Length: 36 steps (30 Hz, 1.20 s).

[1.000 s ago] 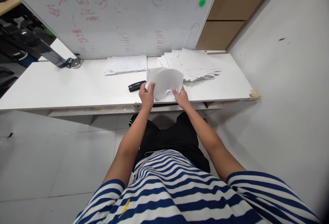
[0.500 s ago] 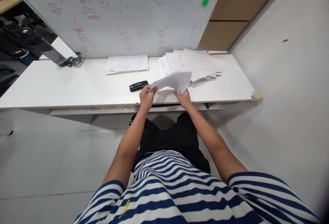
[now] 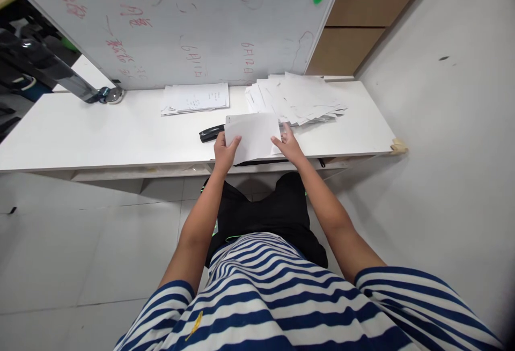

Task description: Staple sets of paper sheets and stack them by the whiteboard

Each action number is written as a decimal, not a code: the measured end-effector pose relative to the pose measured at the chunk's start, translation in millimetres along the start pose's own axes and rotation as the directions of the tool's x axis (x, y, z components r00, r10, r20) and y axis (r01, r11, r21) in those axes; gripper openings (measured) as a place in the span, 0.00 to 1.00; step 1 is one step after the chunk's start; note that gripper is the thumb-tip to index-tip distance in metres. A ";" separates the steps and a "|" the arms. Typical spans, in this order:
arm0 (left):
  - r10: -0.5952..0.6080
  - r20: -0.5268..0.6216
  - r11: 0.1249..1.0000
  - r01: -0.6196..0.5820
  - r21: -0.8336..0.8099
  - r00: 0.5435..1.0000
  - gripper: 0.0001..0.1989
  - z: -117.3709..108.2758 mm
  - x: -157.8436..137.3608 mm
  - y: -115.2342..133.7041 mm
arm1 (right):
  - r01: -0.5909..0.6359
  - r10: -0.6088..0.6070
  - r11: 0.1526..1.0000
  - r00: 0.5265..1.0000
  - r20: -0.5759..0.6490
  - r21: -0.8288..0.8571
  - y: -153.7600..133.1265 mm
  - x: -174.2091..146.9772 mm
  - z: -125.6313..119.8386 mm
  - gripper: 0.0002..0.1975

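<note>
White sheets of paper [image 3: 254, 135] lie nearly flat between my two hands, just over the desk's front edge. My left hand [image 3: 226, 152] is closed on their left edge, thumb on top. On the right edge, my right hand [image 3: 288, 144] has its thumb over the paper and its fingers alongside and beneath. How many sheets there are I cannot tell. A black stapler [image 3: 211, 133] rests on the desk just left of the paper, close to my left hand.
On the white desk [image 3: 132, 131], a neat paper stack [image 3: 195, 97] lies behind the stapler and a messy paper pile [image 3: 298, 99] to the right. A whiteboard [image 3: 209, 23] stands along the back. A clear bottle-like object [image 3: 76, 80] leans over the desk's left end.
The paper was bent and raised on edge; now it is flattened and tilted toward me. My right hand's fingers have shifted along its right edge and opened somewhat.
</note>
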<state>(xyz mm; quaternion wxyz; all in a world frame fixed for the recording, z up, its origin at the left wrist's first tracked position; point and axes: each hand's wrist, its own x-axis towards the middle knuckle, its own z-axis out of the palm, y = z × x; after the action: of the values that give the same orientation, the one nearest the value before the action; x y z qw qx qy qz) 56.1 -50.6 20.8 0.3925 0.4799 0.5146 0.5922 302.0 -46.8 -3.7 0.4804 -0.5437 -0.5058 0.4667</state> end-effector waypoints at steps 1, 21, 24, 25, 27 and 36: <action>-0.014 0.013 1.000 0.014 -0.001 1.000 0.18 0.8 -1.1 -2.0 | -0.025 0.025 1.000 1.000 -0.012 0.005 -0.5 -1.5 3.0 0.54; -0.066 0.053 0.994 0.061 0.088 0.996 0.18 -2.3 -0.1 -29.3 | 0.111 -0.149 0.978 0.966 -0.214 -0.176 2.9 -11.4 22.1 0.23; -0.040 0.075 0.990 0.029 0.136 0.996 0.19 -3.0 1.2 -27.5 | 0.121 -0.175 0.965 0.958 -0.227 -0.233 3.9 -17.3 20.6 0.22; -0.032 0.087 0.988 0.018 0.155 0.996 0.19 -3.2 1.7 -25.9 | 0.130 -0.191 0.960 0.953 -0.237 -0.250 3.9 -19.7 20.0 0.22; -0.026 0.103 0.983 0.006 0.186 0.994 0.20 -3.6 1.8 -21.3 | 0.146 -0.218 0.951 0.942 -0.255 -0.271 2.9 -24.8 18.9 0.22; -0.216 0.227 0.975 0.198 0.101 0.950 0.26 -13.4 -2.2 -1.5 | 0.102 -0.108 0.994 0.982 -0.157 -0.045 -6.6 -40.1 4.8 0.20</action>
<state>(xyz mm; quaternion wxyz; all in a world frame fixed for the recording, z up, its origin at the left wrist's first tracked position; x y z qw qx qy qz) 43.6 -55.6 18.9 0.4921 0.5051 0.5344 0.4660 294.5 -86.5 3.2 0.5332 -0.5605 -0.5024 0.3863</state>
